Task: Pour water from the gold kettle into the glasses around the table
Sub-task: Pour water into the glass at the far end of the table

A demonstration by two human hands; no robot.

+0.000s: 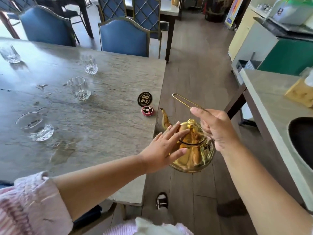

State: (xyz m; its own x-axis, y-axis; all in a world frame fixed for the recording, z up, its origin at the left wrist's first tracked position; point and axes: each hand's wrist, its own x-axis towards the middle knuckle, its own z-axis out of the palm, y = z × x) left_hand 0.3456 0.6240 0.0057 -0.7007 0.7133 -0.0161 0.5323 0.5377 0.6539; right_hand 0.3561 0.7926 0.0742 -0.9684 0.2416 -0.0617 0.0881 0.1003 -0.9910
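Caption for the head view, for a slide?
Right hand holds gold kettle by its handle beside the table; left hand steadies its lid.

The grey, stone-patterned counter [105, 85] spreads across the left of the view, its right edge running down beside the wood-plank floor [194, 68]. Four clear cut-glass tumblers stand on it, well apart: one [35, 126] toward the near edge, one [79, 88] mid-counter, one [90, 64] closer to the far edge, and one [9, 54] by the far left. Near the right edge lies a black oval number plaque [144, 99] marked 28, and just beside it, toward the near edge, a small round red-and-black call button [148, 111]. Dark flecks mark the surface left of the middle tumbler.
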